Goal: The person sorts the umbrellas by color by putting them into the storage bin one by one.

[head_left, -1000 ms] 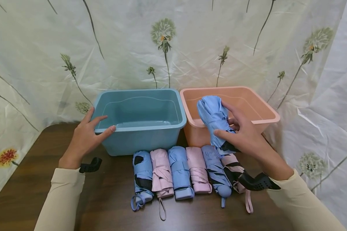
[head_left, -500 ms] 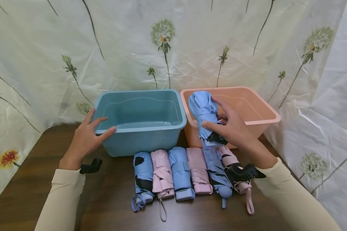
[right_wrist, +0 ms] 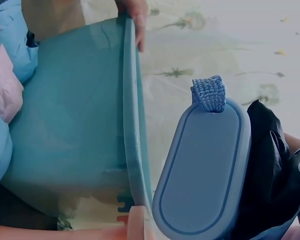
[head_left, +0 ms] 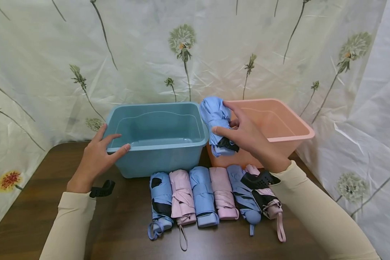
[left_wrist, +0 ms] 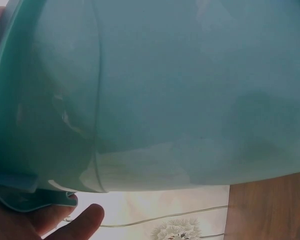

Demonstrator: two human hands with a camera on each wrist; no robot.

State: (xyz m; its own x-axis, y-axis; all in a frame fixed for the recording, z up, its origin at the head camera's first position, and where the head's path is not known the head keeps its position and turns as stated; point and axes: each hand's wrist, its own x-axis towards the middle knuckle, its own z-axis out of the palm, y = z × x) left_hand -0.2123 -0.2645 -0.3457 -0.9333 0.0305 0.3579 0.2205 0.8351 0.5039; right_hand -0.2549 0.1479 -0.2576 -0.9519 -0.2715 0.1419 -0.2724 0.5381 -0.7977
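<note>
My right hand [head_left: 251,139] grips a folded light-blue umbrella [head_left: 215,113], thumb on the near side and fingers behind. It is held up where the teal bin [head_left: 159,159] meets the peach bin [head_left: 284,144], overlapping both rims in the head view. In the right wrist view, the umbrella's flat blue handle end [right_wrist: 202,170] with its woven loop faces the camera. My left hand [head_left: 95,153] rests on the teal bin's front left corner, fingers spread over the rim. Its fingertips [left_wrist: 92,215] show beside the rim in the left wrist view.
In front of the bins, several folded umbrellas lie in a row on the dark wooden table [head_left: 123,224], blue ones [head_left: 203,195] alternating with pink ones [head_left: 182,195]. My right forearm passes over the rightmost pink umbrella [head_left: 273,209]. Behind hangs a floral cloth [head_left: 133,61].
My right hand has carried the blue umbrella left and slightly up, from over the peach bin's front to the teal bin's right rim. The left hand has stayed put.
</note>
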